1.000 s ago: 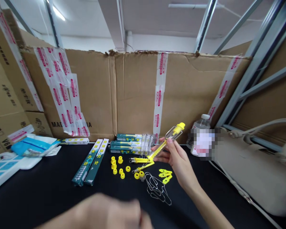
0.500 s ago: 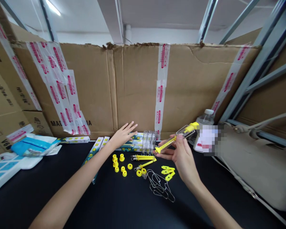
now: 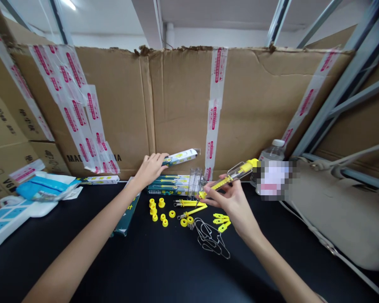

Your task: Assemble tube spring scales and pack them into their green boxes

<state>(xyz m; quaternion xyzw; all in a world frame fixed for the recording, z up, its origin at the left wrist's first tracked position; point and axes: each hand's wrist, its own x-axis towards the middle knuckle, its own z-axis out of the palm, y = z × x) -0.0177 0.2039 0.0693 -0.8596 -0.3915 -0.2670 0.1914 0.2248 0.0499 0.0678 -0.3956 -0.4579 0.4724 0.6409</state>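
My left hand (image 3: 150, 169) grips one end of a slim white-and-green carton (image 3: 182, 157), raised above a row of similar cartons (image 3: 164, 187). My right hand (image 3: 235, 201) is closed around a clear-tubed spring scale (image 3: 225, 180) with yellow ends and a wire loop, tilted up to the right. Several clear tubes (image 3: 195, 181) stand by the cartons. Below them lie yellow rods with springs (image 3: 194, 211), yellow collars (image 3: 153, 208), flat yellow tabs (image 3: 223, 226) and a heap of wire hooks (image 3: 212, 240) on the black table (image 3: 164, 269).
More cartons (image 3: 124, 225) lie under my left forearm, another (image 3: 101, 180) farther left. A power strip (image 3: 12, 223) and blue packet (image 3: 47, 185) are at left. A bottle (image 3: 273, 151) and beige bag (image 3: 328, 214) stand at right. A cardboard wall (image 3: 180, 105) closes the back.
My left hand, open over the cartons before, has taken hold of one and lifted it up and to the left. My right hand has shifted slightly left with the spring scale.
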